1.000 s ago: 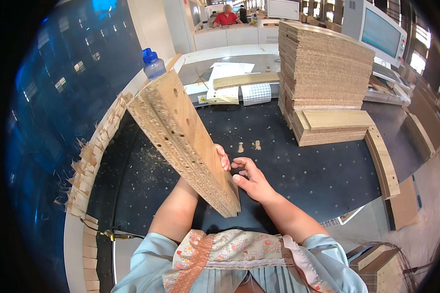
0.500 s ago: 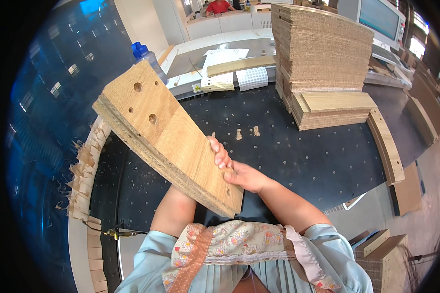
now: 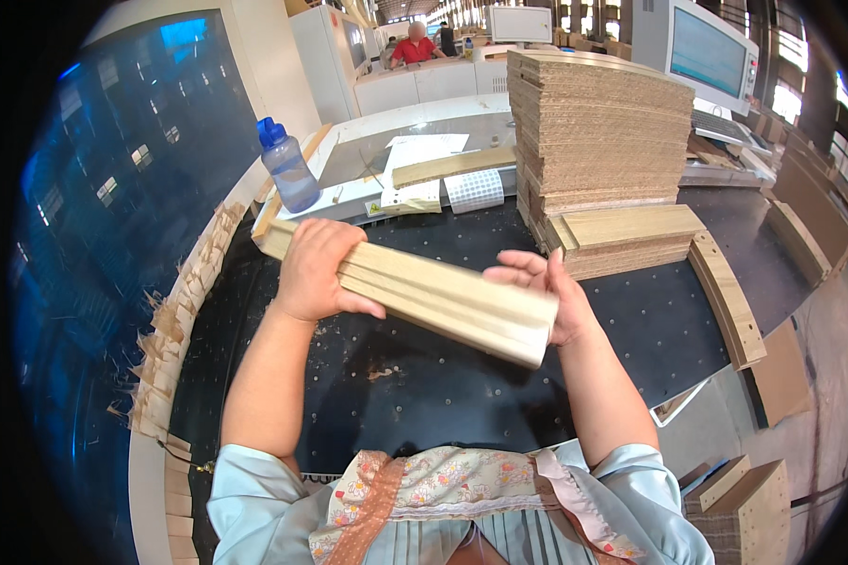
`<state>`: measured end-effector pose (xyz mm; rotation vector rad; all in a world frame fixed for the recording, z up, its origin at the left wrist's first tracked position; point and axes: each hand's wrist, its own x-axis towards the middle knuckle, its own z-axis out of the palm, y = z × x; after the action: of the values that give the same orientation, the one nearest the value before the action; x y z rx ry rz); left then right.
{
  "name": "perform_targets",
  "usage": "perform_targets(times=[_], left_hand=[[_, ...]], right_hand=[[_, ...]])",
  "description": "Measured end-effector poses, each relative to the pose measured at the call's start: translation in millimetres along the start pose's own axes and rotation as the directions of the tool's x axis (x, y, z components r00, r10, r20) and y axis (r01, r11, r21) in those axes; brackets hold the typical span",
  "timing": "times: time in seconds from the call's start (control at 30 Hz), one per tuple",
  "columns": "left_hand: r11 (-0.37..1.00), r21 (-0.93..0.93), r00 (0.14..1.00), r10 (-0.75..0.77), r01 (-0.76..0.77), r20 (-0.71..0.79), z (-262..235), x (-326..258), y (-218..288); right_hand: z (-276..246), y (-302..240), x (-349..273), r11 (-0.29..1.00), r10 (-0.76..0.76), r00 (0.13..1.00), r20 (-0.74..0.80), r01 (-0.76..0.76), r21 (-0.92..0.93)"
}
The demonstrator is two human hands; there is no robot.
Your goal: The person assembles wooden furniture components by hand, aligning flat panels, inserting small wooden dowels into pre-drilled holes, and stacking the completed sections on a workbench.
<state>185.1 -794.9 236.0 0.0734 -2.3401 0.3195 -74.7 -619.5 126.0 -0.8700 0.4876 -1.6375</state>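
Observation:
My left hand [image 3: 318,268] is closed over the left part of a wooden board [image 3: 438,299], thumb on the near side and fingers over the top. The board is held above the black table, tilted down to the right, with a stepped, grooved long side showing; its right end is slightly blurred. At that end my right hand [image 3: 565,297] has its fingers and thumb spread, the palm side close against the board's corner. Whether it touches the board I cannot tell.
The black dotted tabletop [image 3: 424,405] carries wood scraps. Back right stands a tall stack of boards [image 3: 603,132], with a shorter stack [image 3: 631,235] in front. A curved drilled board [image 3: 725,297] lies at the right edge. A blue-capped bottle [image 3: 292,174] stands back left. Farther off is a person [image 3: 415,47].
The board has turned from its drilled broad face to its grooved side and come down nearer level. My left hand has moved to its left part; my right hand has loosened and spread.

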Motion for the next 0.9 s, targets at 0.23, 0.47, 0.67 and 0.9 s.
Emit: perform_targets(times=[0.23, 0.47, 0.67, 0.9], left_hand=[[0.781, 0.208, 0.789, 0.499, -0.589, 0.359, -37.5, 56.4, 25.2], [0.571, 0.201, 0.604, 0.731, -0.796, 0.316, -44.8, 69.1, 49.7], [0.698, 0.531, 0.859, 0.498, -0.480, 0.120, -52.8, 1.8, 21.6], [0.068, -0.924, 0.643, -0.737, 0.377, 0.208, 73.4, -82.3, 76.0]], right_hand=[[-23.2, 23.9, 24.7, 0.833, 0.393, 0.909, 0.137, -0.288, -0.473], [-7.0, 104.8, 42.2, 0.860, 0.432, 0.714, 0.552, -0.510, -0.014], [26.1, 125.2, 31.3, 0.995, 0.065, 0.986, 0.155, -0.054, -0.078], [10.9, 127.3, 29.8, 0.894, -0.217, 0.976, 0.020, 0.206, -0.398]])
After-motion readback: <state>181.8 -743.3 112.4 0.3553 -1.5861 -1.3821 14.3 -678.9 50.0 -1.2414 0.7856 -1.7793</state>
